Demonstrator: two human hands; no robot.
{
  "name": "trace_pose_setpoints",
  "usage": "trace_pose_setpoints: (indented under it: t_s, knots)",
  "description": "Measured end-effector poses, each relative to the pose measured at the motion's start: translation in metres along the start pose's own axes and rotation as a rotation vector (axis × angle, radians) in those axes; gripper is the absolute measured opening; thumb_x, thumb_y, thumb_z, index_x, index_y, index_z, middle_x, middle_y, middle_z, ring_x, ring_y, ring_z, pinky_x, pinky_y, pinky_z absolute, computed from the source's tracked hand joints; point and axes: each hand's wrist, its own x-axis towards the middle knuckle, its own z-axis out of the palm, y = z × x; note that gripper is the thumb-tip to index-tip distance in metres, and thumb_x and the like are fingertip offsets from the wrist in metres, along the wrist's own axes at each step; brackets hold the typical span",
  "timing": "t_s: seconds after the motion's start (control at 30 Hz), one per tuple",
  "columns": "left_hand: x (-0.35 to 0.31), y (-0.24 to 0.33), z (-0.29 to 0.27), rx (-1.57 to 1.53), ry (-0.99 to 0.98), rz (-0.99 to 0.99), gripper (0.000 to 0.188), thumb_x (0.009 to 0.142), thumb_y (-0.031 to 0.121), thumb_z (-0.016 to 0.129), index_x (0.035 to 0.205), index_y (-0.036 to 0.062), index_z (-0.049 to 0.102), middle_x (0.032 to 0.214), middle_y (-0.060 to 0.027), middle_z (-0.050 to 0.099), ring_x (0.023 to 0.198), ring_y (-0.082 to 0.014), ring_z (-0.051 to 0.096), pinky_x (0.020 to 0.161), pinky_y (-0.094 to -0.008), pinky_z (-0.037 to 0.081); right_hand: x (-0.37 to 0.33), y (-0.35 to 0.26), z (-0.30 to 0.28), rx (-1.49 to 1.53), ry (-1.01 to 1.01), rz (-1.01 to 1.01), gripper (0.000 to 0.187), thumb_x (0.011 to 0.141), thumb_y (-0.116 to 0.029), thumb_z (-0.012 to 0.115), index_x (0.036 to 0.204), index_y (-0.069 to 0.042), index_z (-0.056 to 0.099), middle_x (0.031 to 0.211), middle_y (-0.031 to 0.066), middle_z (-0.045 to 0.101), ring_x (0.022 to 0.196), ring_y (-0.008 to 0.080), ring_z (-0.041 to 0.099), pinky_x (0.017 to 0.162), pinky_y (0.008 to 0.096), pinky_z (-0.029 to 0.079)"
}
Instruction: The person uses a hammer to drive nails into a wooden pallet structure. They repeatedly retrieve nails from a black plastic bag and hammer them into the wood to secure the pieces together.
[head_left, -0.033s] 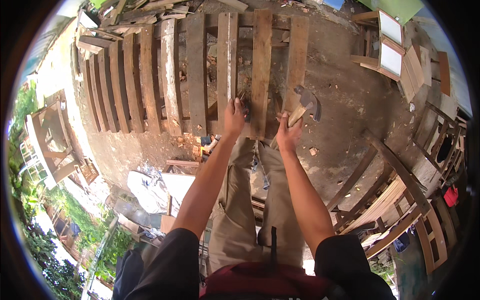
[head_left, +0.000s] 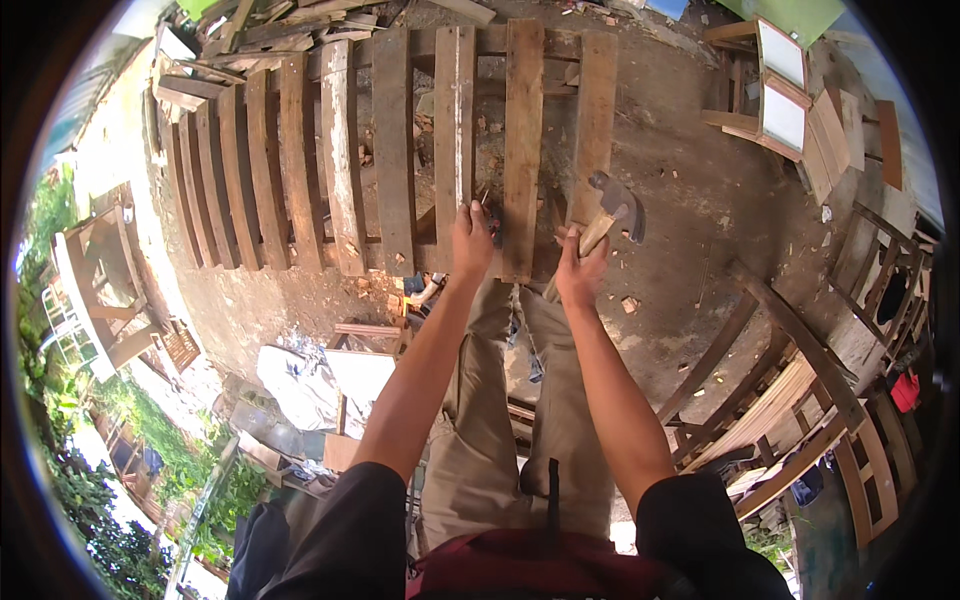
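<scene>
A claw hammer (head_left: 596, 229) with a pale wooden handle and a dark metal head is in my right hand (head_left: 582, 270). My fingers are wrapped round the handle, and the head points up and away, just right of the last slat. My left hand (head_left: 472, 243) is closed at the near edge of a slatted wooden frame (head_left: 524, 150), by a slat with a white stripe (head_left: 456, 120). A thin tip sticks up from its fingers, and something dark shows beside them; both are too small to name.
Broken boards (head_left: 290, 40) lie heaped at the far left. Wooden furniture with white panels (head_left: 782, 85) stands at the far right, and curved timber frames (head_left: 790, 330) lean at the right. A white sheet (head_left: 290, 380) lies at the near left. Wood chips dot the dirt floor (head_left: 680, 220).
</scene>
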Motion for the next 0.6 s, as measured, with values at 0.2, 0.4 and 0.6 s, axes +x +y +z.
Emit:
trace_pose_setpoints:
  t_s: [0.2,0.4,0.6]
  knots:
    - [0.001,-0.030,0.015,-0.168,0.083,0.191,0.045,0.114,0.035,0.038,0.119,-0.0052,0.057,0.105,-0.0120,0.069,0.099,-0.0180,0.061,0.089,-0.0326,0.048,0.024,-0.063,0.008,0.102,-0.265,0.150,0.033,0.105,-0.030,0.060,0.098,0.001,0.051,0.073,0.0068,0.056,0.045,0.0130,0.055,0.038,0.0311,0.043]
    - [0.004,-0.038,0.034,0.141,0.235,0.324,0.042,0.114,0.030,0.037,0.107,-0.0042,0.061,0.092,-0.0127,0.062,0.083,-0.0210,0.055,0.079,-0.0354,0.046,0.103,-0.106,0.062,0.257,-0.353,0.139,0.035,0.105,-0.032,0.060,0.091,-0.001,0.053,0.075,0.0048,0.054,0.050,0.0115,0.052,0.041,0.0311,0.041]
    - [0.008,-0.043,0.038,-0.049,0.266,0.261,0.043,0.113,0.031,0.040,0.103,-0.0046,0.061,0.087,-0.0118,0.059,0.079,-0.0217,0.053,0.078,-0.0365,0.046,0.146,-0.113,0.091,0.241,-0.430,0.218,0.030,0.104,-0.028,0.062,0.093,-0.001,0.056,0.079,0.0061,0.056,0.054,0.0136,0.053,0.044,0.0328,0.042]
